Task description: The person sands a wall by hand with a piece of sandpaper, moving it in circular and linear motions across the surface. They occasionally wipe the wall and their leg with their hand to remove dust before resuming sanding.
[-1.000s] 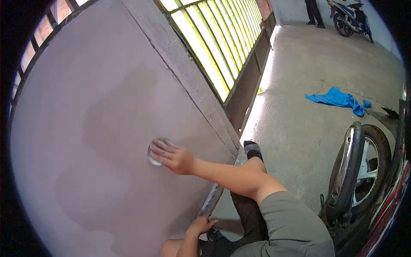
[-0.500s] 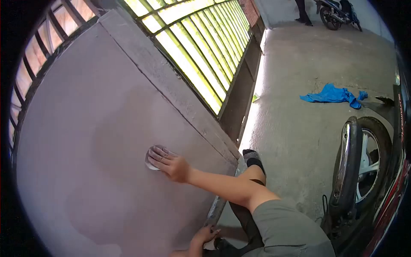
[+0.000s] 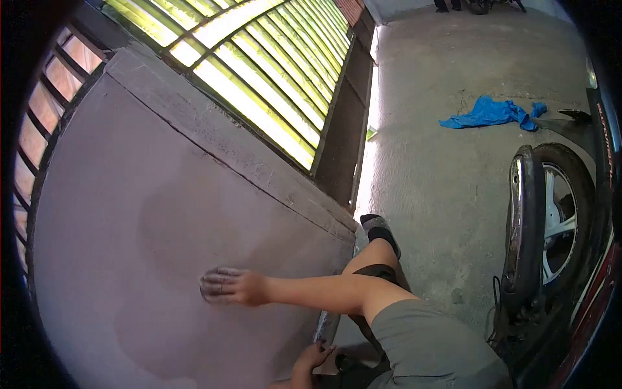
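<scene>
My right hand (image 3: 230, 286), its fingers dusted whitish, presses flat against a smooth grey-mauve wall (image 3: 84, 214). Under the fingers is a small dusty pad (image 3: 205, 289); only its edge shows, and its kind is unclear. Darker, damp-looking patches spread over the wall around the hand. Low in the view, my left hand (image 3: 313, 356) is beside the wall's bottom edge, next to a shiny strip (image 3: 321, 326). Its thumb and fingers look apart, with nothing visible in them. My right arm comes from a grey sleeve (image 3: 434, 340).
A barred gate (image 3: 259, 84) adjoins the wall, with more bars (image 3: 39, 123) at the far left. A blue cloth (image 3: 489, 113) lies on the concrete floor (image 3: 427, 194). A motorbike wheel (image 3: 560, 220) stands close on the right. Another person's legs (image 3: 447, 5) show at the back.
My right hand has slid down and left across the wall with the pad. My left hand stays near the wall's bottom edge. The view has tilted slightly downward.
</scene>
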Demonstrator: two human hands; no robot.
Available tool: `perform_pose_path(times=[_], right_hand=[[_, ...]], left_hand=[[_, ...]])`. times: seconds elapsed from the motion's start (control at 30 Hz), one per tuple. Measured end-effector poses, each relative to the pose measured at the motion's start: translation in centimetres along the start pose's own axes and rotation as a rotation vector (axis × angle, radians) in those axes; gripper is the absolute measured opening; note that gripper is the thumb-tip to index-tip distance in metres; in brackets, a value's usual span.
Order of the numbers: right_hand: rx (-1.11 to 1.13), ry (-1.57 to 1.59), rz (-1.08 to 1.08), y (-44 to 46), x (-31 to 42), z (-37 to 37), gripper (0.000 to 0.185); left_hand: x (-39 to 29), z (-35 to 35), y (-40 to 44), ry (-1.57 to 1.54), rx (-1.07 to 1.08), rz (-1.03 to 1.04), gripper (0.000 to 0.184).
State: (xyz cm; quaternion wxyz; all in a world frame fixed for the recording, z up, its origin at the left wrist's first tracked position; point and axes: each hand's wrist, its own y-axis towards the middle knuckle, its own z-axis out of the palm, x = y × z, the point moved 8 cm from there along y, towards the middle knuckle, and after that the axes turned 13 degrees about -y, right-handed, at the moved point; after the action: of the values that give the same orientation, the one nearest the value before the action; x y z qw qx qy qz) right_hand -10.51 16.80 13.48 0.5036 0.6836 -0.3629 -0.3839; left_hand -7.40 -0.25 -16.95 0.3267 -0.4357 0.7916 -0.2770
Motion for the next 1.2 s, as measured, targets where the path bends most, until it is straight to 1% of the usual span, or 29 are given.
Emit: perform_pose_path(times=[0.03,0.1,0.13,0.2,0.23,0.3,0.33,0.4,0.43,0.47,0.53,0.57,0.63,0.67,0.7,0.73,0.8,1.07,1.13,1.17,1.2], right_hand=[[-0.001,0.005,0.0,0.2,-0.4,-0.1,0.051],[-0.097,-0.004,0.173,0.1,-2.1,-1.1,0.053],[-0.093,-0.006,0.177,-0.2,-1.9,-1.2,0.053],[-0.048,0.059,0.03,-0.5,-0.1,-1.1,0.054],[-0.051,0.062,0.032,-0.5,-0.4,-1.3,0.054],[-0.002,-0.051,0.016,-0.5,-1.7,-0.7,0.054],[-0.004,-0.042,0.011,-0.5,-2.0,-0.5,0.054],[-0.02,-0.06,0.099,-1.0,-3.1,-0.4,0.054],[-0.023,-0.058,0.044,-1.3,-2.3,-0.5,0.052],[-0.022,-0.057,0.046,-1.5,-2.5,-0.3,0.052],[-0.023,-0.035,-0.059,-1.0,-2.7,-0.5,0.05],[-0.022,-0.03,-0.062,-0.7,-3.4,-0.6,0.05],[-0.1,-0.112,0.182,-0.5,-6.3,-1.6,0.047],[-0.1,-0.108,0.183,-0.7,-6.0,-1.7,0.047],[-0.053,-0.123,0.116,-1.1,-5.0,-1.4,0.047],[-0.005,-0.138,0.049,-1.4,-4.3,-0.9,0.048],[-0.012,-0.133,0.047,-1.4,-4.8,-0.9,0.048],[-0.083,-0.12,0.104,-0.6,-4.5,-1.9,0.048],[-0.08,-0.107,0.204,-0.9,-5.3,-1.9,0.049],[-0.08,-0.107,0.205,-1.0,-5.0,-1.9,0.049],[-0.068,-0.074,0.12,-1.1,-3.9,-1.6,0.048]], left_hand=[[0.1,0.0,-0.1,-0.003,-0.001,-0.004,0.077],[-0.5,-0.2,-0.5,-0.039,-0.029,0.014,0.076],[-0.9,-0.1,-0.7,-0.038,-0.023,0.015,0.076],[-1.2,-0.4,-1.3,-0.048,-0.023,-0.016,0.076],[-0.6,-0.2,-1.1,-0.048,-0.023,-0.022,0.076],[-0.1,-0.2,-0.6,-0.023,-0.05,0.02,0.073],[-0.1,-0.3,-0.7,-0.031,-0.056,0.015,0.073],[-0.5,-0.3,-1.1,-0.097,-0.062,0.029,0.073],[-0.5,-0.2,-1.1,-0.099,-0.06,0.028,0.073],[-0.5,-0.3,-1.1,-0.091,-0.061,0.03,0.073],[-0.2,-0.3,-1.0,-0.088,-0.064,0.029,0.073],[0.0,-0.3,-0.8,-0.078,-0.056,0.019,0.073],[0.5,0.1,-0.4,-0.076,-0.048,0.006,0.073],[0.3,0.1,-0.3,-0.081,-0.064,0.055,0.073],[-0.2,-0.2,-0.5,-0.083,-0.08,0.106,0.073],[-0.4,-0.3,-0.5,-0.082,-0.078,0.105,0.073],[-0.5,-0.3,-0.6,-0.047,-0.062,0.056,0.074],[-1.5,-0.6,-0.9,-0.044,-0.06,0.067,0.073],[-1.6,-0.6,-1.0,-0.04,-0.062,0.064,0.073],[-1.6,-0.6,-1.1,-0.046,-0.058,0.051,0.073],[-1.6,-0.6,-1.2,-0.05,-0.054,0.039,0.073]])
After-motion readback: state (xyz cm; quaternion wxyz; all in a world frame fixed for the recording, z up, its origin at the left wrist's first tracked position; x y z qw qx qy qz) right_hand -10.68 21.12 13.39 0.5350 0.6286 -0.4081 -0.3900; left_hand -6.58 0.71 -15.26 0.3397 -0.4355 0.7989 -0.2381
